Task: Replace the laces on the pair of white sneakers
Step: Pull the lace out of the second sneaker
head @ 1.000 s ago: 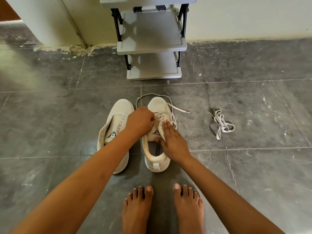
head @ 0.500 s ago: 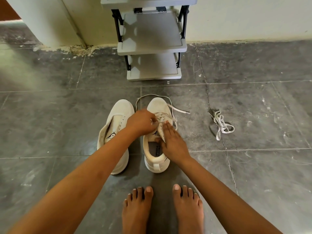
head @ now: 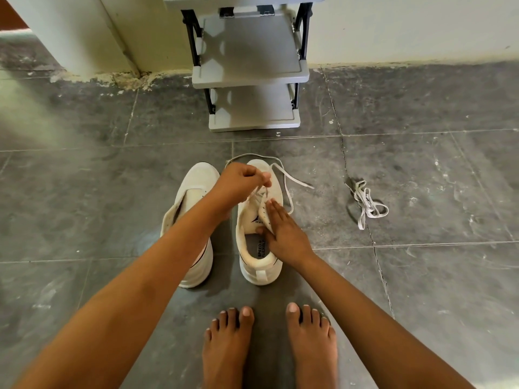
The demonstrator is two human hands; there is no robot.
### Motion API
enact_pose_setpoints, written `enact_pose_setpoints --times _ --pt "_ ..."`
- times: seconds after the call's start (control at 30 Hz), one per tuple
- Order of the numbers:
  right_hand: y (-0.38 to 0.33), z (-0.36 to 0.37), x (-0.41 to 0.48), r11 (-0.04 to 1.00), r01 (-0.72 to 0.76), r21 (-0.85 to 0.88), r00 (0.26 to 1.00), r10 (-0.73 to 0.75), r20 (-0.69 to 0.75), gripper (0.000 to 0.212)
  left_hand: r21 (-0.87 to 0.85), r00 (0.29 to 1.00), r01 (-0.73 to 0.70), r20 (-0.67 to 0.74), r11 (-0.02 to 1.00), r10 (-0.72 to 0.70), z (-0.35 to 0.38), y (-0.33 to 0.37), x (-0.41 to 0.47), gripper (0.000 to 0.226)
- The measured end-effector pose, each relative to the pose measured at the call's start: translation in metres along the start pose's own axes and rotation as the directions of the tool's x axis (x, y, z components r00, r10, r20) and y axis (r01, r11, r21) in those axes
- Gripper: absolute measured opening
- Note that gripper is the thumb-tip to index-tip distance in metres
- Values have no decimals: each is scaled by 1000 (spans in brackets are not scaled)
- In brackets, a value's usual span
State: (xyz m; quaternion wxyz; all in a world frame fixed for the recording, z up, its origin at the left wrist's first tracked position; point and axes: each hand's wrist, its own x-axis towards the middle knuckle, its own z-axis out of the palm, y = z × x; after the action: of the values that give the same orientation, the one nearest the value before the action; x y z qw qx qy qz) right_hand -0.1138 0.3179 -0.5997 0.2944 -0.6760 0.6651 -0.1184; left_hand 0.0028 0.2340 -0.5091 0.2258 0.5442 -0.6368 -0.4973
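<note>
white sneaker [head: 250, 220]: on tile floor [head: 421, 276] before bare feet, lace [head: 290, 178] partly threaded. left hand [head: 241, 181] pinches lace above toe; right hand [head: 286, 234], fingers straight, presses eyelet flap. second sneaker [head: 196, 189] just beside, unlaced. spare lace [head: 365, 203] bundled well apart. grey rack [head: 247, 51] at wall.

A grey shelf rack [head: 247, 68] stands on dark scuffed floor tiles [head: 421, 164] against a pale wall [head: 407, 26].
</note>
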Motion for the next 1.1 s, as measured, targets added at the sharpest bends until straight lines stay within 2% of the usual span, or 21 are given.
enact_pose_setpoints --times 0.03,0.07,0.13,0.17,0.33,0.4,0.43,0.5,0.57,0.6,0.67,0.73,0.77,0.83,0.9,0.93,1.1 --pt "0 0 0 1000 2 -5 1000 -2 -3 66 49 1000 7 -2 999 -7 -1 -2 1 14" --pt "-1 0 0 1000 4 -9 1000 -4 -7 65 204 1000 -11 12 979 9 -3 -6 3 12" --pt "-1 1 -1 1000 11 -7 1000 -11 -19 65 565 995 -64 95 822 12 -5 -18 5 25" --pt "-1 2 -1 1000 12 -1 1000 -12 -26 65 664 993 -76 116 744 -1 -5 -24 5 30" --pt "-1 3 -2 1000 20 -6 999 -20 -47 64 810 994 -63 -3 583 111 13 -39 2 24" --pt "-1 2 -2 999 28 -21 999 -29 -45 63 827 990 -63 -19 558 138 14 -36 4 25" --pt "-1 2 -2 999 31 -23 999 -32 -42 63 809 991 -50 -30 585 127 12 -32 4 25" --pt "-1 2 -2 1000 25 -12 999 -26 -43 63 686 997 -26 -36 727 70 7 -23 3 24" --pt "-1 2 -2 1000 16 -3 999 -17 -48 64 384 1000 -18 -4 923 21 2 -8 -3 24" --pt "0 2 -2 1000 12 -2 999 -12 -50 64 190 1000 -20 10 982 19 -2 2 -6 23" --pt "0 2 -3 1000 4 -2 998 -4 -55 65 -115 999 -34 14 993 36 -9 18 -12 24" --pt "1 2 -3 1000 -2 -4 998 2 -55 66 -193 1000 -22 -14 981 19 -13 25 -9 26" --pt "0 2 -3 1000 -8 -4 999 7 -53 66 -128 999 -14 -35 992 10 -13 25 -7 25" --pt "-1 2 -2 1000 -9 -1 999 9 -49 66 210 999 -25 -20 977 30 -12 15 -1 21" --pt "-1 2 -1 1000 5 3 999 -5 -49 66 579 998 -54 68 814 17 -8 -2 1 29" --pt "-1 2 -1 1000 11 1 999 -11 -51 65 669 996 -61 90 741 1 -7 -12 2 31" --pt "0 4 -2 1000 16 -10 998 -17 -60 64 793 999 -25 -6 608 50 9 -29 2 20"
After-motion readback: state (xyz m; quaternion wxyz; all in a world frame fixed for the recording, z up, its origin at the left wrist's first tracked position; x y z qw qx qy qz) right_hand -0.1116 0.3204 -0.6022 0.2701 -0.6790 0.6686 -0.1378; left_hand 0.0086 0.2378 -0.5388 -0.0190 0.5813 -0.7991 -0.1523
